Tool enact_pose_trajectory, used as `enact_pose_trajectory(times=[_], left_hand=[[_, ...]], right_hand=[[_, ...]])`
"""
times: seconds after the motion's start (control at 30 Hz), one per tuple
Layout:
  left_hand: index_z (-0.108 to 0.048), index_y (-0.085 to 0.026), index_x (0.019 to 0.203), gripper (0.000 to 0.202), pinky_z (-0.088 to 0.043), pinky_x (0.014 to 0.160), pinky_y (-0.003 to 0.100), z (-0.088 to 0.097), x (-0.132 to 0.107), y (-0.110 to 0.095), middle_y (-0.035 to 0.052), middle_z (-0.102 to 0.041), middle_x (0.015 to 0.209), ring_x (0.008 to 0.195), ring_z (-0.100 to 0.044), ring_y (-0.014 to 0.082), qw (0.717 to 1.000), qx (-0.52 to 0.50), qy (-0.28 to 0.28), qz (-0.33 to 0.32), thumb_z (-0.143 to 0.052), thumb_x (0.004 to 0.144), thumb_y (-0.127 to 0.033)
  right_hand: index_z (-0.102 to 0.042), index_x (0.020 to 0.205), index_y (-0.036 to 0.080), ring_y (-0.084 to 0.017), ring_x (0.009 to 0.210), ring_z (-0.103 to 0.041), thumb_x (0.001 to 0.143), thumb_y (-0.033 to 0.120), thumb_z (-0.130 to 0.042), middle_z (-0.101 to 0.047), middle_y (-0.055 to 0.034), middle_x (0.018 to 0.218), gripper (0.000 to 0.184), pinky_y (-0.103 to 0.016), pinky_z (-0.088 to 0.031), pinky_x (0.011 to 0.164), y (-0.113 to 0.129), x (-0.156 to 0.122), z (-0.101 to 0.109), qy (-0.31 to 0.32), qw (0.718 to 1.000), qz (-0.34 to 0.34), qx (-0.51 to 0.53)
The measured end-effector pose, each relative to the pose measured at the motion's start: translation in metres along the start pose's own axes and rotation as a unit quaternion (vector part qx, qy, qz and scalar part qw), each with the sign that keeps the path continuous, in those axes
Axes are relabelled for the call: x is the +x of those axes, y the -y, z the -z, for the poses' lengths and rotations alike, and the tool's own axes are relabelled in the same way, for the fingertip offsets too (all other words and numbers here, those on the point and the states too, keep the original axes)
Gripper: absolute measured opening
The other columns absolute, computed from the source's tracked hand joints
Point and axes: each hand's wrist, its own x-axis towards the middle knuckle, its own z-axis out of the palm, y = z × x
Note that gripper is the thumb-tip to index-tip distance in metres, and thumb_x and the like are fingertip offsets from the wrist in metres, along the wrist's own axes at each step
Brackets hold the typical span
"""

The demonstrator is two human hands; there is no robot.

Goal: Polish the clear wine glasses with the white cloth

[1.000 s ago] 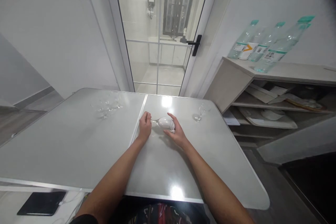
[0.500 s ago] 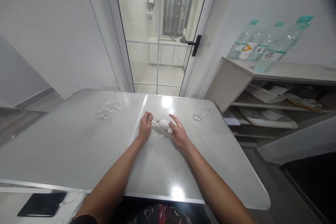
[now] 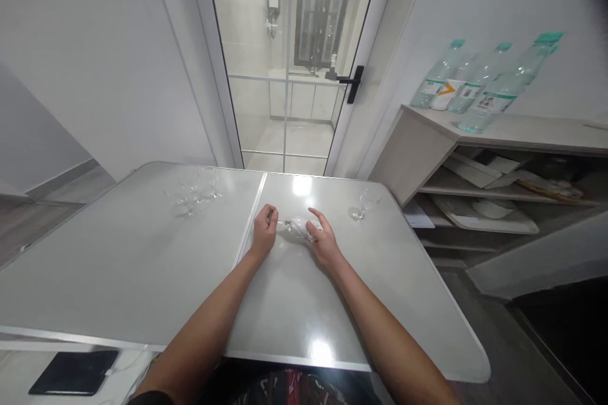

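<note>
A clear wine glass (image 3: 298, 226) is held on its side just over the table, its stem pointing left and its bowl to the right. My left hand (image 3: 265, 228) is closed around the foot end of the stem; the foot is mostly hidden by the fingers. At the bowl's mouth is my right hand (image 3: 325, 240), thumb bent over the rim and index finger stretched out. Between that thumb and finger shows a bit of white cloth (image 3: 318, 225); how much of it sits inside the bowl is hard to make out.
Several clear glasses (image 3: 194, 193) stand together on the table's (image 3: 142, 253) left part. Another stemmed glass (image 3: 363, 205) is near the right edge. Plastic bottles (image 3: 489, 101) top a shelf unit (image 3: 427, 139). A black tablet-like slab (image 3: 73, 372) lies at lower left.
Less white cloth shows in the bowl, which looks clearer now. The right hand has shifted slightly at the rim, while the left stays at the stem end.
</note>
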Motion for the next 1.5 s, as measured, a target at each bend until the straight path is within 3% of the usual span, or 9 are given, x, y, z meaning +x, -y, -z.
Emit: enact_pose_trajectory(times=[0.17, 0.27, 0.43, 0.6, 0.73, 1.0, 1.3, 1.4, 1.5], left_hand=[[-0.044, -0.023, 0.075, 0.036, -0.035, 0.056, 0.027, -0.004, -0.001, 0.010, -0.0027, -0.042, 0.065, 0.058, -0.039, 0.0145, 0.998, -0.010, -0.037, 0.052, -0.041, 0.101, -0.048], [-0.044, -0.023, 0.074, 0.038, -0.033, 0.052, 0.026, -0.005, 0.000, 0.015, -0.0031, -0.043, 0.064, 0.054, -0.037, 0.0134, 0.997, -0.020, -0.025, 0.074, -0.041, 0.100, -0.050], [-0.049, -0.022, 0.078, 0.029, -0.037, 0.059, 0.027, -0.001, 0.000, 0.006, -0.0021, -0.045, 0.068, 0.061, -0.044, 0.0146, 1.000, 0.018, 0.008, 0.019, -0.049, 0.099, -0.042], [-0.046, -0.022, 0.077, 0.029, -0.035, 0.064, 0.029, -0.001, -0.001, 0.000, -0.0015, -0.044, 0.070, 0.065, -0.041, 0.0152, 0.998, 0.048, 0.011, -0.043, -0.046, 0.101, -0.038], [-0.040, -0.022, 0.066, 0.042, -0.032, 0.060, 0.029, -0.003, 0.000, 0.004, -0.0025, -0.039, 0.062, 0.060, -0.038, 0.0146, 0.999, 0.046, 0.024, -0.008, -0.045, 0.102, -0.044], [-0.072, -0.021, 0.080, 0.024, -0.043, 0.070, 0.031, -0.002, 0.004, 0.005, 0.0015, -0.061, 0.074, 0.067, -0.055, 0.0158, 0.982, 0.075, 0.158, -0.070, -0.069, 0.088, -0.043], [-0.066, -0.021, 0.072, 0.033, -0.044, 0.068, 0.031, -0.010, -0.007, 0.003, 0.0027, -0.061, 0.071, 0.065, -0.055, 0.0162, 0.994, 0.057, 0.074, -0.052, -0.062, 0.093, -0.045], [-0.068, -0.019, 0.072, 0.034, -0.045, 0.064, 0.030, -0.012, -0.007, 0.004, 0.0033, -0.064, 0.070, 0.064, -0.057, 0.0152, 0.995, -0.019, 0.100, -0.011, -0.064, 0.092, -0.047], [-0.066, -0.016, 0.069, 0.043, -0.043, 0.053, 0.027, -0.016, -0.009, 0.003, 0.0036, -0.063, 0.065, 0.054, -0.055, 0.0130, 0.970, -0.120, 0.198, 0.069, -0.064, 0.089, -0.054]], right_hand=[[-0.056, 0.142, 0.028, -0.026, 0.107, -0.065, 0.081, 0.043, -0.078, -0.066, -0.0076, 0.129, 0.067, -0.042, -0.051, 0.099, 0.005, -0.004, 0.003, 0.063, 0.983, 0.101, -0.141], [-0.061, 0.138, 0.029, -0.028, 0.113, -0.063, 0.081, 0.039, -0.077, -0.067, -0.0077, 0.129, 0.059, -0.044, -0.048, 0.104, 0.008, -0.007, 0.003, 0.075, 0.964, 0.149, -0.207], [-0.056, 0.137, 0.025, -0.025, 0.096, -0.067, 0.079, 0.042, -0.078, -0.071, -0.0066, 0.110, 0.065, -0.040, -0.053, 0.090, 0.002, -0.003, -0.001, -0.022, 0.997, 0.064, -0.040], [-0.057, 0.131, 0.022, -0.020, 0.082, -0.062, 0.077, 0.045, -0.078, -0.067, -0.0038, 0.094, 0.063, -0.033, -0.053, 0.078, -0.002, 0.003, 0.001, -0.015, 1.000, 0.018, 0.000], [-0.057, 0.130, 0.024, -0.018, 0.084, -0.058, 0.079, 0.042, -0.078, -0.064, -0.0037, 0.105, 0.058, -0.032, -0.052, 0.082, 0.005, 0.002, 0.004, -0.079, 0.984, 0.102, -0.122], [-0.057, 0.137, 0.019, -0.022, 0.097, -0.062, 0.080, 0.045, -0.078, -0.066, -0.0103, 0.120, 0.066, -0.035, -0.052, 0.088, 0.007, -0.001, 0.010, -0.173, 0.961, 0.175, -0.125], [-0.059, 0.133, 0.025, -0.024, 0.108, -0.066, 0.088, 0.050, -0.064, -0.068, -0.0083, 0.120, 0.052, -0.039, -0.056, 0.089, -0.005, 0.014, 0.020, -0.368, 0.917, 0.137, 0.071], [-0.059, 0.128, 0.029, -0.023, 0.106, -0.068, 0.086, 0.045, -0.065, -0.069, -0.0059, 0.118, 0.046, -0.040, -0.057, 0.089, 0.000, 0.011, 0.012, -0.226, 0.957, 0.104, 0.146], [-0.062, 0.123, 0.025, -0.029, 0.112, -0.067, 0.090, 0.054, -0.054, -0.070, -0.0096, 0.123, 0.045, -0.050, -0.055, 0.094, 0.010, 0.002, -0.002, -0.039, 0.977, 0.050, 0.205]])
